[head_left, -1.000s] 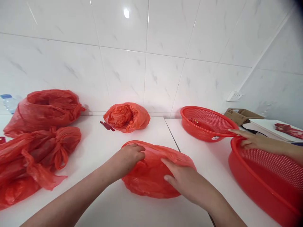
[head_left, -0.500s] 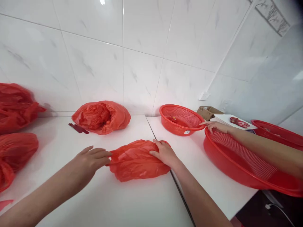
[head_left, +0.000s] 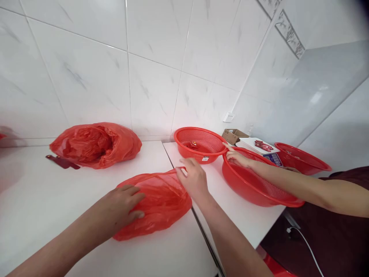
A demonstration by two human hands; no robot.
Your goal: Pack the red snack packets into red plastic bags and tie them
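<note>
In front of me a thin red plastic bag (head_left: 158, 196) lies puffed out on the white table, across to its seam. My right hand (head_left: 193, 180) pinches the bag's upper right edge between thumb and fingers, pulling it up slightly. On the bag's left part rests my left hand (head_left: 125, 206), its fingers loosely bent and the thumb apart. Behind it, near the wall, sits a full, crumpled red plastic bag (head_left: 98, 146) with a dark red knife-like tool (head_left: 62, 162) beside it.
A small red basket (head_left: 198, 148) holding a little packet (head_left: 193, 144) stands at the back. A co-worker's arm (head_left: 268, 177) reaches over a large red basket (head_left: 250, 188). Beyond are a cardboard box (head_left: 234, 135), a scale with a red packet (head_left: 263, 145), and another red basket (head_left: 302, 157).
The view has swung right. The near bag has spread wider and puffed up; my left hand has moved onto it, and my right hand now grips its edge.
</note>
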